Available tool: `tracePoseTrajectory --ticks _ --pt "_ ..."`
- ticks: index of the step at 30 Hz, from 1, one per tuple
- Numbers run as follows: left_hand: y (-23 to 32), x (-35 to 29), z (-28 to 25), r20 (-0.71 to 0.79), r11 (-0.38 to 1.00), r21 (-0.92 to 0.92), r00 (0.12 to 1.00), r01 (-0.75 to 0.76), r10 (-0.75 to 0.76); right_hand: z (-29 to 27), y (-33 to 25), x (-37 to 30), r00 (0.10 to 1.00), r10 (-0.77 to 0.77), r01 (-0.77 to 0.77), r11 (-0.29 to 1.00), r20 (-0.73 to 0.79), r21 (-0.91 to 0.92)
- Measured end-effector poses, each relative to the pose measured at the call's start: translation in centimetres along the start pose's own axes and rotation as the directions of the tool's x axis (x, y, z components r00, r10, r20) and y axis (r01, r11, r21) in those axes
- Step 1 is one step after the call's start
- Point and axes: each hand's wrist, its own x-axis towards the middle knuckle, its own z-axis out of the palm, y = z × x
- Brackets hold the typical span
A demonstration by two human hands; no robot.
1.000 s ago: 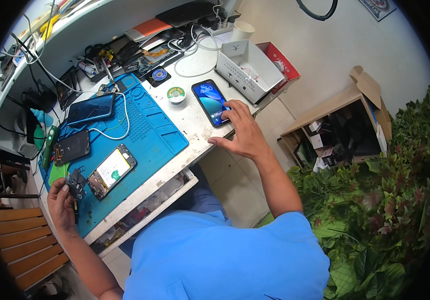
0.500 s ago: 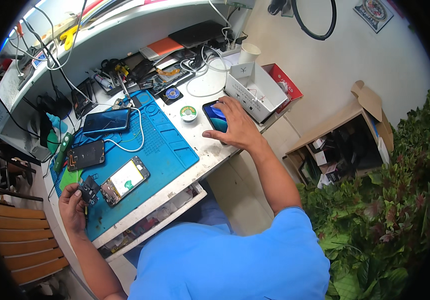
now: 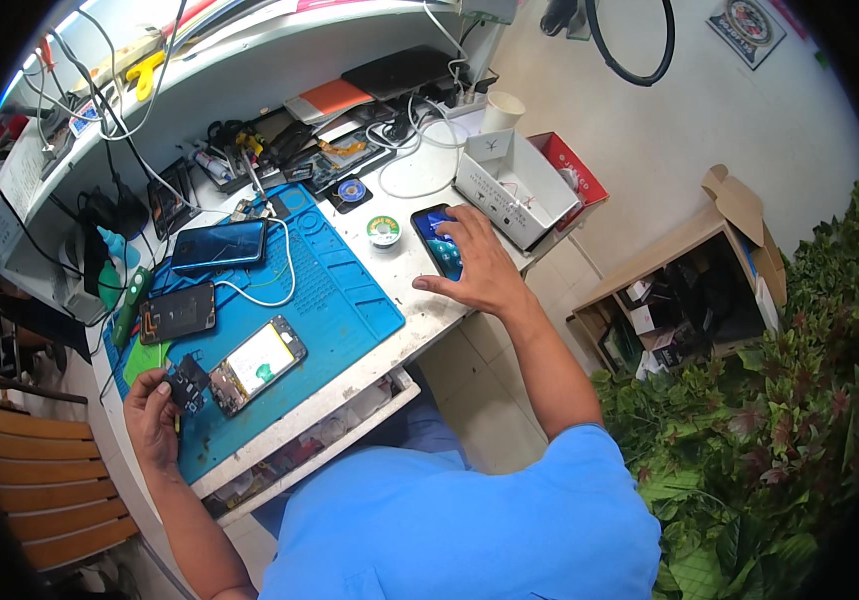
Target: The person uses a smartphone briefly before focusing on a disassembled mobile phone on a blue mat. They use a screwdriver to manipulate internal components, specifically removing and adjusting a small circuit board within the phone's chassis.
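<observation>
My left hand [image 3: 153, 418] pinches a thin black phone part [image 3: 189, 384], perhaps an inner cover, at the blue mat's near left edge. Beside it an opened phone [image 3: 260, 365] lies on the mat, its pale battery and circuitry exposed. My right hand [image 3: 487, 272] is open, thumb and fingers spread over a phone [image 3: 434, 232] with a lit blue screen, lying on the white desk; the fingers hide part of it, and whether they touch the glass I cannot tell.
A blue repair mat [image 3: 325, 300] bears a dark blue phone [image 3: 220, 245] and a dark phone panel [image 3: 178, 313]. A small round spool [image 3: 384, 232] stands near the lit phone. Behind that phone are a white box [image 3: 515, 185] and a paper cup [image 3: 502, 111]. An open drawer [image 3: 325, 440] sticks out in front.
My right hand's fingers have drawn slightly back over the lit phone, and its screen picture differs. The whole view has shifted slightly. My left hand still holds the black phone part.
</observation>
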Motion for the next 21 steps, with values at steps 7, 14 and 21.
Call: tracePoseTrajectory --ticks 7,14,21 --pt "-0.1 0.0 -0.1 -0.005 1.000 0.013 1.000 0.007 -0.007 0.3 -0.2 -0.5 0.999 -0.026 0.025 0.999 -0.044 -0.023" --pt "-0.3 0.2 0.0 0.002 1.000 0.012 1.000 -0.002 0.002 0.6 0.1 -1.2 0.997 -0.020 0.012 0.995 -0.079 -0.095" --pt "-0.4 0.2 -0.2 -0.005 0.999 0.032 1.000 -0.005 0.006 -0.5 -0.7 -2.4 0.988 0.063 -0.071 0.996 -0.140 -0.052"
